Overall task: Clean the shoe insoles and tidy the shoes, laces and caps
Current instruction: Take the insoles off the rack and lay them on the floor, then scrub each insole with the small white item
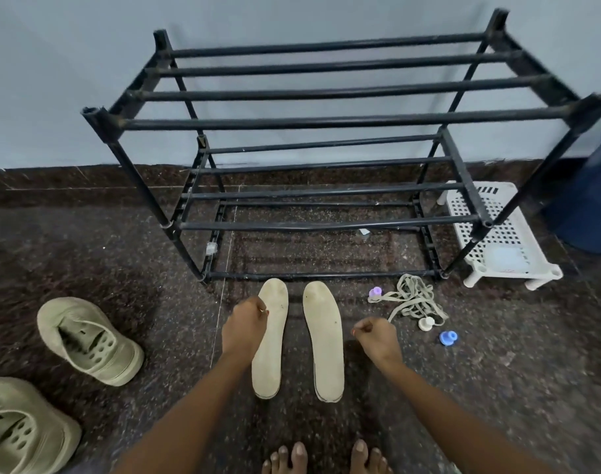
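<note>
Curled left hand [244, 328] overlaps the left insole [278, 336], grip unclear; right hand [377, 338], fisted and empty, hovers just beside the right insole [324, 340].

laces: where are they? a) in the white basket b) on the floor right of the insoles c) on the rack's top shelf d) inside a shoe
b: the laces lie tangled on the floor, right of the insoles, in front of the rack.

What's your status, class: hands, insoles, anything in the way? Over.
Left hand curled over left insole, grip unclear; right hand curled, holding nothing. Both insoles flat on floor. Laces, caps right, shoes left, apart from insoles.
</note>
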`<state>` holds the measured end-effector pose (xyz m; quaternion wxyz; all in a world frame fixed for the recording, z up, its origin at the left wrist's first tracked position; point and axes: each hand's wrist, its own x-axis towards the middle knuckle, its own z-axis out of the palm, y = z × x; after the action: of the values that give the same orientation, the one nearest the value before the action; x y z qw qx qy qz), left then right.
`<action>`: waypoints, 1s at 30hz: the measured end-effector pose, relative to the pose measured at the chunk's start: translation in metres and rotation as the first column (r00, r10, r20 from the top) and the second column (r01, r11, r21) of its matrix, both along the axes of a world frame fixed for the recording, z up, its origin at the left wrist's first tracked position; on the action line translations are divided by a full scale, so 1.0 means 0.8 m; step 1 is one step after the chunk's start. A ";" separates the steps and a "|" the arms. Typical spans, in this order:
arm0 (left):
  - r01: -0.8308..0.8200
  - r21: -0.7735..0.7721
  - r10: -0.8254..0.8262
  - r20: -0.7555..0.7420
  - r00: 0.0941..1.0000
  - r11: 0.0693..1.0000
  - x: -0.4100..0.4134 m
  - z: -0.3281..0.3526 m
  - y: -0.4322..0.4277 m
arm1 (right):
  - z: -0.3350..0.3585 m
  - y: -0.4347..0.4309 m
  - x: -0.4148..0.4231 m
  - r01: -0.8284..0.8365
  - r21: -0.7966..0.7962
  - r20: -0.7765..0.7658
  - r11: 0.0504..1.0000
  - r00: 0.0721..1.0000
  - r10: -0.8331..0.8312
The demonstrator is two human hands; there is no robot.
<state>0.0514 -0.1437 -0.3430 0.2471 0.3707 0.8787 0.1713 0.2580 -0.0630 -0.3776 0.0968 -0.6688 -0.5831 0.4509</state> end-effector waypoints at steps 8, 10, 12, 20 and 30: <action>0.061 0.141 -0.055 -0.047 0.997 0.988 0.016 0.063 0.011 | 0.069 0.010 0.029 -0.018 0.125 -0.013 0.992 1.000 0.020; 0.068 0.170 -0.063 -0.038 0.997 0.983 0.022 0.070 0.012 | 0.076 0.008 0.037 -0.018 0.150 -0.009 0.988 1.000 0.020; 0.094 0.199 -0.089 -0.030 0.996 0.975 0.028 0.072 0.016 | 0.079 0.006 0.046 -0.005 0.145 -0.011 0.989 1.000 0.007; 0.137 0.164 -0.136 -0.020 0.991 0.977 0.059 0.046 0.049 | 0.052 0.025 0.091 0.090 0.104 -0.005 0.990 0.996 -0.090; 0.508 0.103 -0.503 -0.072 0.861 0.855 0.146 0.013 0.160 | 0.014 0.136 0.198 0.360 0.192 -0.009 0.913 0.931 -0.365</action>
<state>0.1680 -0.0154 -0.3322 0.2423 0.6059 0.7439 0.1443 0.4162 0.0462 -0.3666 0.2343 -0.7591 -0.4906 0.3581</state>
